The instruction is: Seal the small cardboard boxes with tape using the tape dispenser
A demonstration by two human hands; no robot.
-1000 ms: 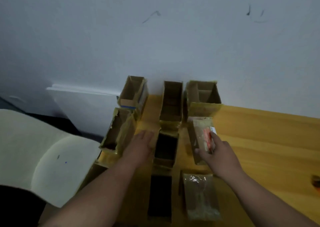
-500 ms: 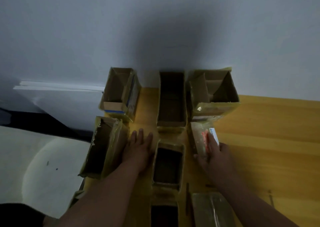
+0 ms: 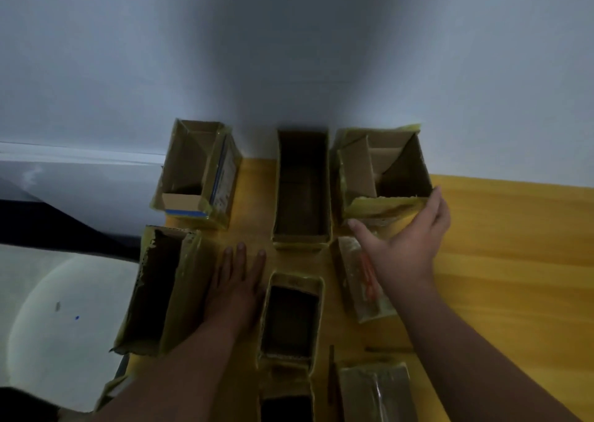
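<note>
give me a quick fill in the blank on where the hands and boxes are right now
1. The right hand grips the near wall of the far-right open box, the one with a cardboard ____ inside.
2. The left hand lies ____ on the wooden table.
3. The left hand sits between the torn-edged box and the small open box on its ____ side.

Missing: divider; flat; right

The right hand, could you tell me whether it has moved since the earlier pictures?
Yes. The right hand left the taped box with red print and moved toward the wall, onto the far-right open box.
</note>
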